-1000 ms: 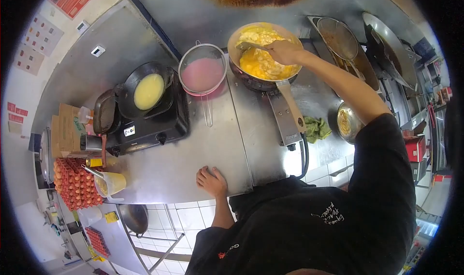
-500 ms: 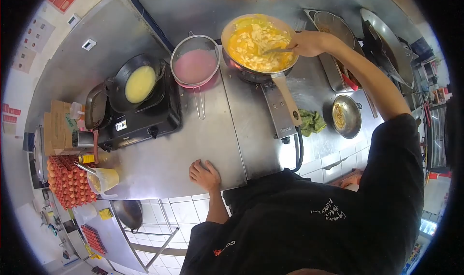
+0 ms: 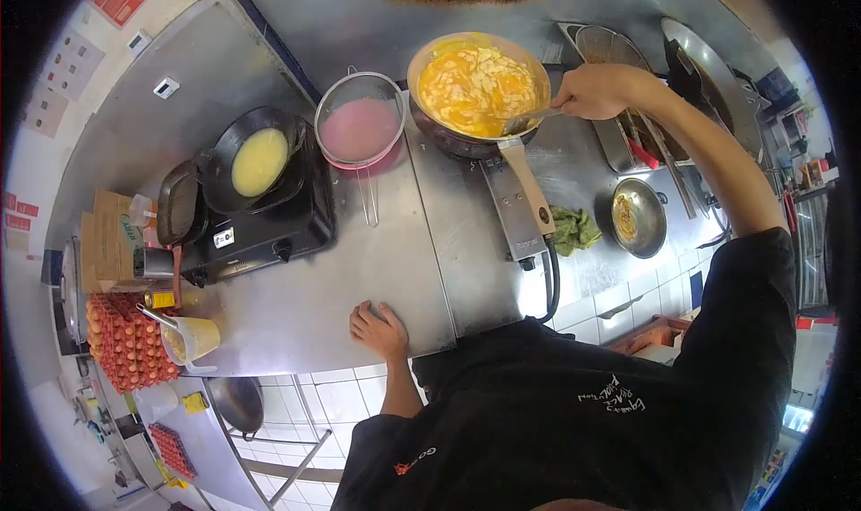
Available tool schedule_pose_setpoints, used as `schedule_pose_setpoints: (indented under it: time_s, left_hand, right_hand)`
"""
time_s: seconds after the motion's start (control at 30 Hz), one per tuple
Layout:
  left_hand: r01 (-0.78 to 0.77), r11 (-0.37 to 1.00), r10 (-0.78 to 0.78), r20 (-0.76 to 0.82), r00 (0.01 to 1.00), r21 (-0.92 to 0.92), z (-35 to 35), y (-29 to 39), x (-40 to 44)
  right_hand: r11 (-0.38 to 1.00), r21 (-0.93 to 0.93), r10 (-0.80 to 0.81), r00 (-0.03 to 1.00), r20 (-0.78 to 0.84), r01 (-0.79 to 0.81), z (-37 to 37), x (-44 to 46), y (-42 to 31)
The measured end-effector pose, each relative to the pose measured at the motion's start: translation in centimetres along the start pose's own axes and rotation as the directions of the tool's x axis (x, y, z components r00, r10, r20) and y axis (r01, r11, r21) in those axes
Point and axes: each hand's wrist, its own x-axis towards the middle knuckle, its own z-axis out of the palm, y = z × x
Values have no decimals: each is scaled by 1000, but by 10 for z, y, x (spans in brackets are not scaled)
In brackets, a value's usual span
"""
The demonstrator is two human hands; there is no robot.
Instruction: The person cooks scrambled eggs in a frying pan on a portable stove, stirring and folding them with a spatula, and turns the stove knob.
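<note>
My right hand (image 3: 599,91) is closed around a metal spatula (image 3: 535,114) whose end looks slotted. Its tip dips into the near right side of the egg mixture (image 3: 475,87), yellow liquid with pale set pieces. That mixture fills a beige frying pan (image 3: 418,73) on a burner (image 3: 513,208), and the pan's long handle (image 3: 527,183) points toward me. My left hand (image 3: 378,330) rests on the steel counter near its front edge, fingers spread, holding nothing. The spatula's grip is mostly hidden by my right fingers.
Left of the pan, a strainer (image 3: 395,89) sits over a pink bowl. A black wok (image 3: 215,165) with pale yellow liquid stands on a black stove (image 3: 314,233). A green cloth (image 3: 574,229) and a steel bowl (image 3: 650,233) lie right; egg trays (image 3: 130,340) and a jug (image 3: 202,336) left.
My right hand has moved right and slightly down, drawing the spatula toward the pan's near side. The egg mixture has shifted in the pan. My left hand stays in place.
</note>
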Motion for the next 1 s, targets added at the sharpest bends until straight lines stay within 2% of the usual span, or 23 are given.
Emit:
schedule_pose_setpoints:
  time_s: [0.1,0.17,0.37,0.5,0.57,0.67,0.8,0.87,1.0]
  left_hand:
    - [-27,999,28,-70,997,20,1,0,0]
    - [-22,999,24,-66,998,32,2,-1,0]
    - [13,1000,-13,-14,1000,19,-3,3,2]
    - [12,999,-12,-15,1000,33,-1,2,1]
    - [14,999,-13,-17,1000,30,-4,4,1]
    - [10,999,-9,-7,1000,37,-1,1,0]
    - [3,999,-3,-7,1000,35,0,-1,0]
    - [-10,1000,11,-39,999,24,2,-1,0]
    - [1,999,0,-32,999,33,-2,5,1]
  right_hand:
    - [997,-3,80,997,-25,-80,19,11,5]
    - [968,-49,236,959,-157,-246,32,19,7]
    - [941,-26,320,911,-261,-338,51,68,43]
    - [950,11,305,922,-239,-312,46,103,47]
    - [981,2,187,947,-261,-193,45,119,48]
    - [989,82,142,955,-259,-124,35,128,27]
    - [996,6,89,949,-303,-92,53,152,27]
    - [998,58,36,984,-173,-26,36,125,3]
    - [998,60,14,995,-95,-8,35,102,6]
